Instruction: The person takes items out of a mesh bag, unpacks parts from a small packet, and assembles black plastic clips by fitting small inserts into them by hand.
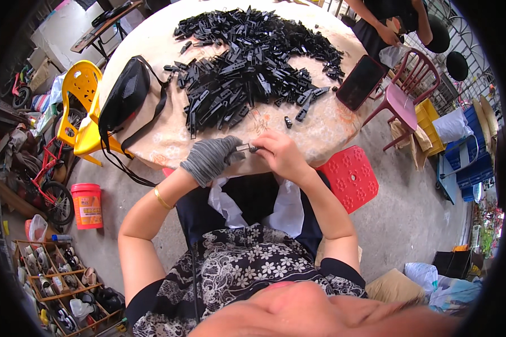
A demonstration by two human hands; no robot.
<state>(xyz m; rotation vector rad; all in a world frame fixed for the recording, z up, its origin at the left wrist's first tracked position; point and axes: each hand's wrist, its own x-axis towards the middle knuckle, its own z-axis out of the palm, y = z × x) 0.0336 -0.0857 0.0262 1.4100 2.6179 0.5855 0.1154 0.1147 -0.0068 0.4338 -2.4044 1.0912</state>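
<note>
My left hand (211, 159), in a grey striped glove, pinches a small black plastic piece with a pale frame-like outline (242, 147) at the table's near edge. Against its right end, the fingertips of my bare right hand (282, 157) close on a small dark part (254, 149). The two small parts meet or nearly touch; exactly how they join is too small to tell. Just beyond my hands spreads a big heap of black plastic pieces (244, 78), long narrow ones in front and smaller ones behind. One loose piece (288, 122) lies apart, near my right hand.
The round table (326, 135) has a pale patterned cloth. A black bag (130, 92) with a strap lies left, a dark-screened device (361, 82) right. A red stool (351, 177), yellow chair (81, 92) and red bucket (87, 206) stand around. Another person's hand (389, 35) shows far right.
</note>
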